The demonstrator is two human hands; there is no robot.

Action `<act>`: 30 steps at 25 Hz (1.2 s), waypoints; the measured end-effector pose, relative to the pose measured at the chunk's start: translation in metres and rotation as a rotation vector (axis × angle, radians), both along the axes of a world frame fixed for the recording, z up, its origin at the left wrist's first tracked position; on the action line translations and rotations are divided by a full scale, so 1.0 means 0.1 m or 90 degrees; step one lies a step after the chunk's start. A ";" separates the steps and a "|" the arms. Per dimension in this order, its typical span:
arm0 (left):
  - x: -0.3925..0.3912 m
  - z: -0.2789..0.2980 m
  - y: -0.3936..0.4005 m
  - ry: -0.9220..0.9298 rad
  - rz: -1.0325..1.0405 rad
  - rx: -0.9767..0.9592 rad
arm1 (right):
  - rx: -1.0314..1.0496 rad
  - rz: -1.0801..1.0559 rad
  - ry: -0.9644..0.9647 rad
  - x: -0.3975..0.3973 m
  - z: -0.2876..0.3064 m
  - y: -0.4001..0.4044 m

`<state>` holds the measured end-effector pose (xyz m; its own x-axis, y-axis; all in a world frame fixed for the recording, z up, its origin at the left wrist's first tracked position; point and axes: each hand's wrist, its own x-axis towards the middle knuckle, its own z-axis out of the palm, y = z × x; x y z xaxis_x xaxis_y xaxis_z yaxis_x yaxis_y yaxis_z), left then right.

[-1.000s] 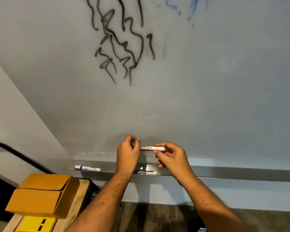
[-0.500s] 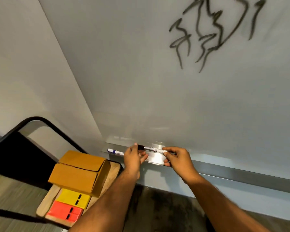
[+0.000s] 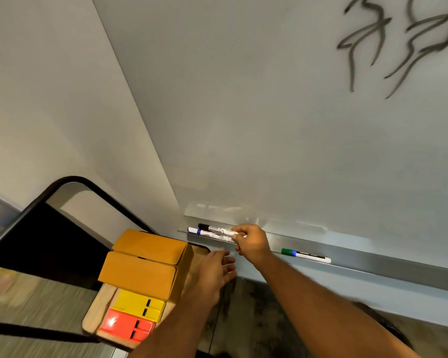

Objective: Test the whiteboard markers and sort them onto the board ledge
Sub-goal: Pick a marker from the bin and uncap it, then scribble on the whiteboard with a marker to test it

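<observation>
- Since half a second ago: left hand (image 3: 214,273) off the black-capped marker (image 3: 215,229), now lower, fingers loosely spread.
- Right hand (image 3: 251,242) pinching that marker's end at the ledge (image 3: 360,259), beside blue-capped marker (image 3: 195,231).
- Green-capped marker (image 3: 305,255) farther right.

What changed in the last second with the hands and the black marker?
Both hands carried the black-capped marker down from mid-air to the ledge, beside the blue-capped marker. The left hand let go and dropped away, fingers open. The right hand still pinches the marker's tail end. The blue-capped marker stayed on the ledge.
</observation>
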<state>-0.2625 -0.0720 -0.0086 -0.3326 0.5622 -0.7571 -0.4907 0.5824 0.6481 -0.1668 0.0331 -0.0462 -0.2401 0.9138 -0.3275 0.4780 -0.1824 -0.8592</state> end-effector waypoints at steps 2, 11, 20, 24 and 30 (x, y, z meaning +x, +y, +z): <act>-0.02 -0.05 -0.02 0.005 -0.009 -0.013 | 0.008 0.000 -0.006 -0.05 -0.04 -0.01; 0.14 -0.11 0.06 0.010 -0.060 0.013 | 0.066 -0.019 0.005 0.43 -0.07 -0.15; 0.60 -0.01 0.35 -0.005 -0.065 0.055 | 0.300 -0.043 -0.313 1.78 -0.26 -0.16; 0.89 0.03 0.40 0.040 -0.103 0.064 | 0.382 0.046 -0.364 2.05 -0.31 -0.10; 1.26 0.13 0.42 0.133 -0.170 0.121 | 0.199 0.015 -0.193 2.21 0.08 -0.02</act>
<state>-0.1367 -0.0299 0.0040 -0.2912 0.7740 -0.5622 -0.1835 0.5316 0.8269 0.0538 0.0307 -0.0382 -0.1973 0.9758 -0.0948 0.7178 0.0779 -0.6918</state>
